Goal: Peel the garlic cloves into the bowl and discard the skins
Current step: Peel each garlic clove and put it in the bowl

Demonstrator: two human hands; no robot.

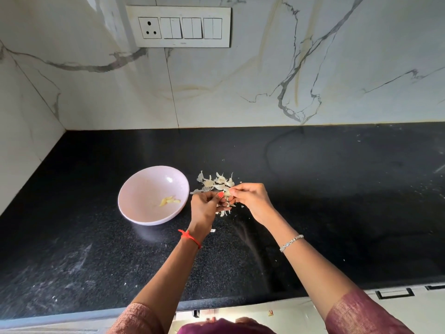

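A pale pink bowl [134, 189] sits on the black counter, left of my hands, with a few peeled garlic cloves [169, 201] lying in it. A heap of garlic cloves and papery skins [218, 180] lies just beyond my hands. My left hand [206, 207] and my right hand [250, 198] meet above the counter, and their fingertips pinch one small garlic clove [227, 193] between them. Loose bits of skin [222, 213] lie under the hands.
The black granite counter [337, 189] stretches wide to the right. A marble wall rises behind it and at the left corner, with a switch panel [178, 26] high on it. White drawer fronts [395, 295] show below the counter's front edge.
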